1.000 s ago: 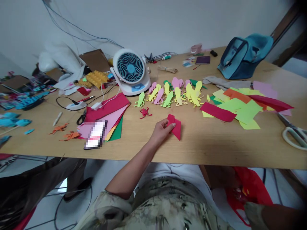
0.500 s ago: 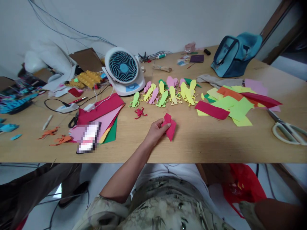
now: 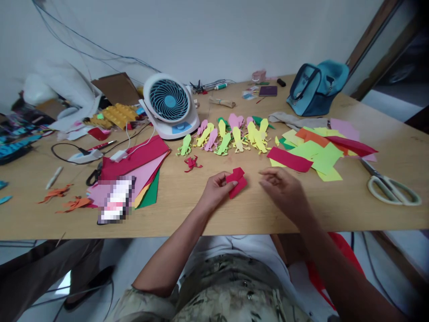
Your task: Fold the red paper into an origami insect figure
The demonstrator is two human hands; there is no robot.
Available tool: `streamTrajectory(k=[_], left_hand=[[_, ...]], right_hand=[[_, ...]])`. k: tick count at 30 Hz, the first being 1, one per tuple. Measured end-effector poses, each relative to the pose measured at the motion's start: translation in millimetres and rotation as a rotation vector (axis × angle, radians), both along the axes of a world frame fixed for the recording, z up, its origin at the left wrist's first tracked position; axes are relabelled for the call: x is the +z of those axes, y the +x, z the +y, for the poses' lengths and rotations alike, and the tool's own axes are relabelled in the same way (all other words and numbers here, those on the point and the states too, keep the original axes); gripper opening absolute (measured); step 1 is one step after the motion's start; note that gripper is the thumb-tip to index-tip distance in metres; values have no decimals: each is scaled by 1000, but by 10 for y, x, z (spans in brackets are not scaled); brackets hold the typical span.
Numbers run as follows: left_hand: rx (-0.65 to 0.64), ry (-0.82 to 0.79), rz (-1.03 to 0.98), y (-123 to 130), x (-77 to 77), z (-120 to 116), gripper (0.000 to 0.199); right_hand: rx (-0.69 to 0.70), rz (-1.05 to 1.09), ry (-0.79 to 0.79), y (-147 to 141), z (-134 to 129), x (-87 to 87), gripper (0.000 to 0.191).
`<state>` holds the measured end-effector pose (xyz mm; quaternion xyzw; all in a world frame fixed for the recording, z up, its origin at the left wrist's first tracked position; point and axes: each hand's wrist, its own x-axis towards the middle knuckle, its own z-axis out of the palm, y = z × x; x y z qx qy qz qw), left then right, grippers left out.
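Pinched between the thumb and fingers of my left hand [image 3: 218, 188] is a small folded piece of red paper [image 3: 238, 182], held just over the table. My right hand [image 3: 283, 190] hovers a little to the right of it, slightly blurred, its fingers loosely bent with a gap to the thumb and nothing held. A small red cut-out figure [image 3: 192, 164] lies beyond my left hand. Farther back sits a group of yellow, pink and green cut-out figures [image 3: 224, 144]. A red strip [image 3: 290, 159] rests on a pile of coloured sheets [image 3: 326, 156] beyond my right hand.
Large scissors [image 3: 390, 188] lie at the right. A white fan [image 3: 169, 105] stands at the back, a blue bag [image 3: 317, 89] at the back right. Coloured sheets [image 3: 134, 161], a blurred-out flat object [image 3: 117, 199] and orange figures [image 3: 72, 204] occupy the left. Another person's leg [image 3: 50, 273] shows below.
My right hand has come up from the lower right to beside the folded red paper. My left hand keeps its hold, the paper turned somewhat. The view has shifted slightly.
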<state>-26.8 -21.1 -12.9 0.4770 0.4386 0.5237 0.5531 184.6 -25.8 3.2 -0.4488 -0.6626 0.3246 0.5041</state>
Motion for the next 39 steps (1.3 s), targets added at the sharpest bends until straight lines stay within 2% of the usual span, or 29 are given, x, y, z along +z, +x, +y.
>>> streamTrajectory(k=[3, 6, 13, 19, 25, 28, 31, 39], left_hand=[[6, 45, 24, 2, -41, 3, 34], [32, 77, 38, 9, -74, 8, 33], [61, 84, 36, -11, -62, 38, 35], [109, 115, 79, -53, -47, 65, 37], [128, 85, 145, -65, -78, 92, 36], [162, 125, 208, -60, -83, 90, 34], [168, 152, 228, -46, -56, 78, 31], [142, 57, 226, -72, 2, 65, 25]], right_hand=[[153, 32, -162, -214, 164, -63, 34], [281, 50, -240, -375, 282, -97, 22], [299, 26, -216, -471, 423, -44, 16], [418, 77, -230, -575, 560, -61, 15], [397, 185, -240, -620, 644, -218, 23], [409, 236, -277, -626, 659, -262, 28], [400, 282, -300, -636, 665, -256, 28], [254, 318, -340, -628, 728, -208, 40]])
